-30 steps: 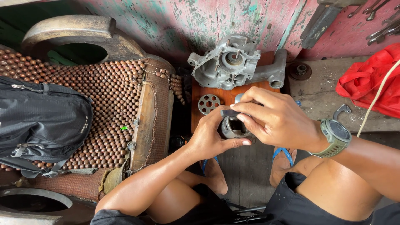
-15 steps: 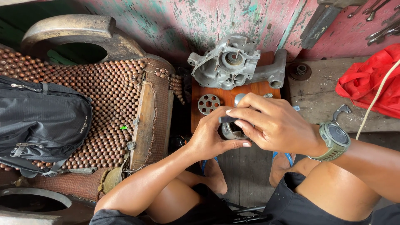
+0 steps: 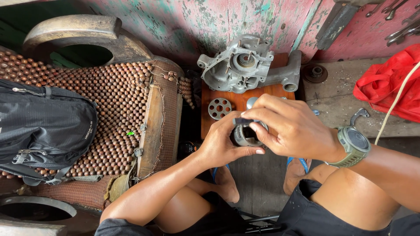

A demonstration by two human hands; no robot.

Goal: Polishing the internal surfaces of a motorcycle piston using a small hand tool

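Note:
My left hand (image 3: 221,146) cups a small round grey metal cylinder part (image 3: 244,135) from below and the left. My right hand (image 3: 291,126) reaches over it from the right, its fingertips pinching a small dark piece (image 3: 242,121) at the part's top rim. A green watch (image 3: 352,146) sits on my right wrist. Both hands hover above a wooden board (image 3: 267,94), which carries a grey cast engine casing (image 3: 245,65) and a round perforated metal disc (image 3: 219,108). The lower side of the cylinder part is hidden by my fingers.
A black backpack (image 3: 41,126) lies on a beaded seat cover (image 3: 118,96) at the left. A red cloth bag (image 3: 389,85), a small gear (image 3: 316,73) and a metal hook (image 3: 359,116) lie on the concrete ledge at the right. Wrenches (image 3: 400,26) hang on the pink wall.
My hands stay together on the cylinder part; my right fingers have shifted slightly on its top rim. Nothing else moved.

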